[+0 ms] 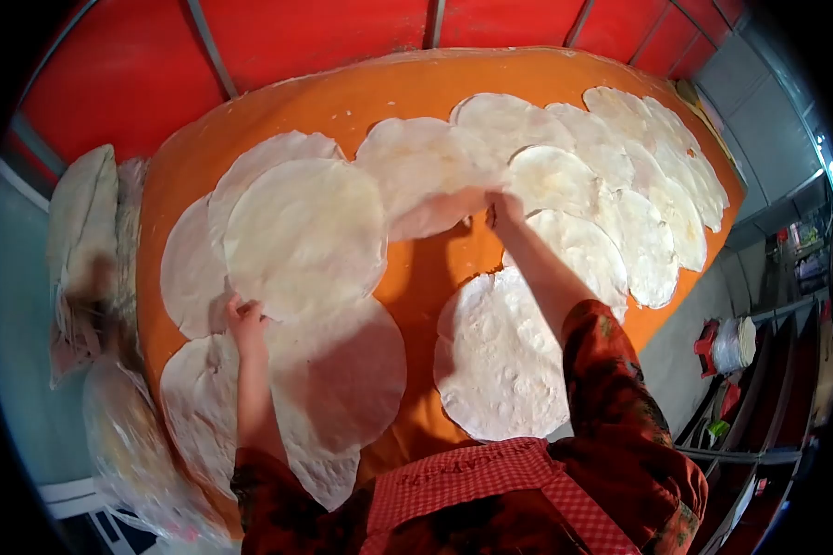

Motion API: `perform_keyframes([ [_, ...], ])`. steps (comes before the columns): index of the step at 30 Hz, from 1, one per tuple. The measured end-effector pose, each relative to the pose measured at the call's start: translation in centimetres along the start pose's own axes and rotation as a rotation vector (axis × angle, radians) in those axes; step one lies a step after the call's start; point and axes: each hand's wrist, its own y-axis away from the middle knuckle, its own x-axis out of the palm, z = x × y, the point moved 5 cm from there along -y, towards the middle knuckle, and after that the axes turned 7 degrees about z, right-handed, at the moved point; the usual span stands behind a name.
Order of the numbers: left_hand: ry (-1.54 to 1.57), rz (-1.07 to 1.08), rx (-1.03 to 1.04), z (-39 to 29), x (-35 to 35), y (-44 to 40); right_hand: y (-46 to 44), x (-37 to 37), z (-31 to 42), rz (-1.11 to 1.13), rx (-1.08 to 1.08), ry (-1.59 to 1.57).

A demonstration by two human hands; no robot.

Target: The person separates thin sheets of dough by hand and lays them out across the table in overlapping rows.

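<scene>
Thin, round, pale flatbread sheets lie overlapping on an orange cloth [426,296]. My left hand [243,319] is at the lower left edge of a large round flatbread [305,236], its fingers slightly bent and apart, touching the sheets there. Farther forward, my right hand [502,211] is closed at the lower right edge of another flatbread [421,162], whose near part is in shadow. Its fingertips are partly hidden. Below my right forearm rests a bubbled flatbread [500,361]. Another large shaded sheet [342,370] lies near my left forearm.
More flatbreads [648,236] overlap toward the right edge of the cloth. Folded cloth [83,222] and a clear plastic bag [139,453] line the left side. A red panel [324,42] borders the far side. Shelves [768,407] and a red stool [706,347] stand at right.
</scene>
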Motion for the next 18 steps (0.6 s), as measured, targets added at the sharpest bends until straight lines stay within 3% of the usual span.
perform_keyframes([
  [3,0.055,0.069,0.004,2.1,-1.0,1.4,2.3,3.3,9.5,0.044,-0.333,0.055],
  [7,0.113,0.033,-0.019,1.2,0.7,2.4,5.0,7.8,17.7,0.192,-0.402,0.245],
  [11,-0.038,0.055,0.109,3.4,0.8,-0.9,4.2,12.3,21.9,0.350,-0.440,0.324],
  [15,-0.283,-0.015,0.204,7.6,-1.2,-5.0,4.7,13.5,27.4,0.529,-0.622,-0.031],
  [18,-0.213,0.008,0.088,2.2,1.9,0.9,12.9,11.6,28.7,0.406,-0.597,-0.313],
])
